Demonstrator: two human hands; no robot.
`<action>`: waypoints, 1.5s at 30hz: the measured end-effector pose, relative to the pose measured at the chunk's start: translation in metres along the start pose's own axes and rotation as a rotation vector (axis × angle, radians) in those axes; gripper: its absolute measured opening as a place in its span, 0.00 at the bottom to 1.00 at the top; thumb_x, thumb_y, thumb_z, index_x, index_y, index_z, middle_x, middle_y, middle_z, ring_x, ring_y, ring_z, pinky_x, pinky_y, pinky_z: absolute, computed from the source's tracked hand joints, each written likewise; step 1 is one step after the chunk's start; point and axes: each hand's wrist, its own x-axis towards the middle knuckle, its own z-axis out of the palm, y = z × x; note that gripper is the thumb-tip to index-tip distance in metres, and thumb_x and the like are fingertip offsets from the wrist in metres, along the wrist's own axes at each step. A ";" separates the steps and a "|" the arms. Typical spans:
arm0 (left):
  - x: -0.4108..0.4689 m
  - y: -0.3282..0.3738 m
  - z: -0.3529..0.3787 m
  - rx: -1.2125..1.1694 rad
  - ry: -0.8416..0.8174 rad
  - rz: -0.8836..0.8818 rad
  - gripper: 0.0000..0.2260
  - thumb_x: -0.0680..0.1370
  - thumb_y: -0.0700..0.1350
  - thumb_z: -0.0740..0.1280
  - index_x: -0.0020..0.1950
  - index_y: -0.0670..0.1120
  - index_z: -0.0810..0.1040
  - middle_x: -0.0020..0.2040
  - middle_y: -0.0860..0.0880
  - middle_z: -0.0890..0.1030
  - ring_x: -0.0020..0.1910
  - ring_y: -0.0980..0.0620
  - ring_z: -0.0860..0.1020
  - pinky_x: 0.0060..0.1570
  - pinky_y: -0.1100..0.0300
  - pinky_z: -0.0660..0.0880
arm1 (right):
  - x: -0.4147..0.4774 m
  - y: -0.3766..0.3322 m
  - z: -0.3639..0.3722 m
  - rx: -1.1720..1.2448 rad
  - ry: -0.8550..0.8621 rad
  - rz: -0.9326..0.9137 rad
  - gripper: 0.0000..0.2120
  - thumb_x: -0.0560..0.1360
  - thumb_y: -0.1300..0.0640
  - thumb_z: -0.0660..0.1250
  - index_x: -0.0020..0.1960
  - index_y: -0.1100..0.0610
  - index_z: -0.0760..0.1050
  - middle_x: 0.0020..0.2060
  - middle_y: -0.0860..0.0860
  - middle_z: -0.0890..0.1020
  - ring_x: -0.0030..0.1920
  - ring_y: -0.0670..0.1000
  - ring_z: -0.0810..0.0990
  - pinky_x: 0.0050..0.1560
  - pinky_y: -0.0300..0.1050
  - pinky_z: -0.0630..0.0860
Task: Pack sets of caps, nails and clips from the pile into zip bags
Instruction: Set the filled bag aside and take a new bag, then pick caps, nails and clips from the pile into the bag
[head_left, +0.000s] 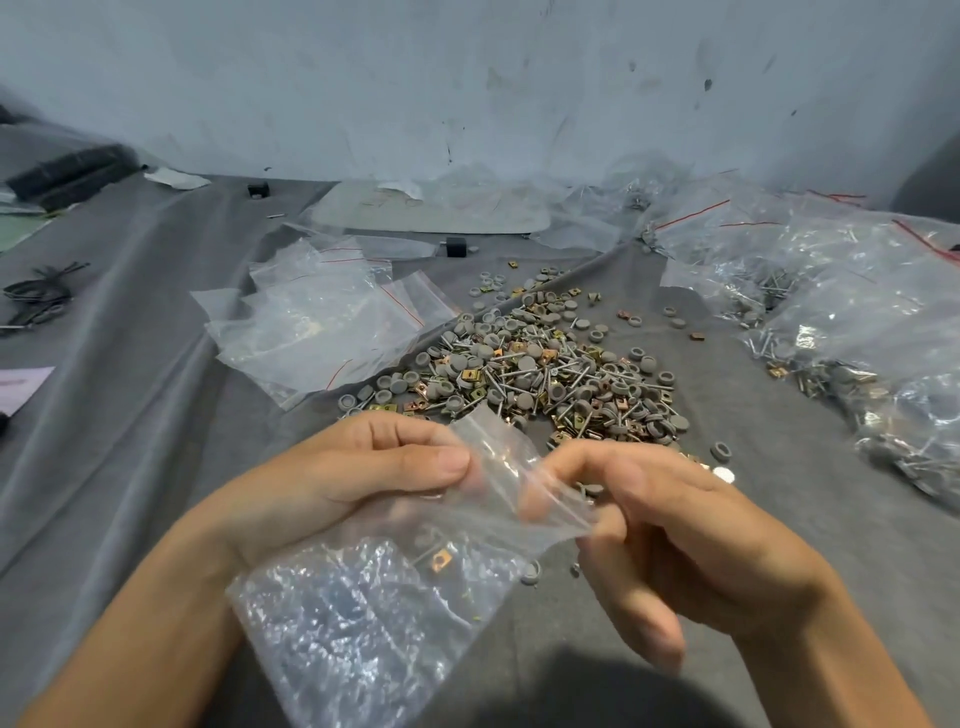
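A pile (550, 374) of grey caps, nails and brass clips lies on the grey cloth in the middle. Just in front of it I hold a clear zip bag (498, 493) between both hands. My left hand (363, 467) pinches the bag's left side with thumb and fingers. My right hand (670, 535) pinches its right edge, and its fingers show through the plastic. A brass clip (440, 560) lies under the plastic below the bag. A larger crinkled clear bag (363, 623) lies beneath my left wrist.
Empty zip bags (322, 322) are stacked left of the pile. Several filled bags (852, 322) heap up along the right side. Black clips (39, 296) and a pink paper (21, 384) lie at the far left. A wall (467, 78) closes the back.
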 end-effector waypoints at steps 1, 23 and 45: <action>0.001 0.001 -0.001 0.057 0.053 0.006 0.06 0.76 0.49 0.74 0.44 0.47 0.86 0.36 0.52 0.83 0.32 0.59 0.80 0.35 0.69 0.76 | -0.001 -0.001 -0.001 -0.092 0.036 0.019 0.15 0.83 0.49 0.65 0.61 0.59 0.78 0.22 0.52 0.73 0.18 0.46 0.72 0.23 0.34 0.71; 0.002 0.000 0.023 0.763 0.821 0.416 0.07 0.69 0.58 0.74 0.42 0.57 0.84 0.36 0.55 0.84 0.33 0.49 0.80 0.34 0.56 0.76 | 0.011 -0.003 -0.013 -0.451 0.845 -0.468 0.06 0.77 0.52 0.73 0.44 0.54 0.82 0.38 0.56 0.83 0.38 0.52 0.79 0.39 0.44 0.79; 0.017 -0.017 0.001 0.642 0.576 0.335 0.11 0.70 0.54 0.79 0.46 0.53 0.82 0.39 0.53 0.83 0.36 0.60 0.77 0.37 0.66 0.73 | -0.002 -0.029 -0.023 -0.454 0.993 -0.642 0.02 0.78 0.55 0.70 0.48 0.53 0.79 0.39 0.50 0.83 0.40 0.50 0.80 0.45 0.45 0.81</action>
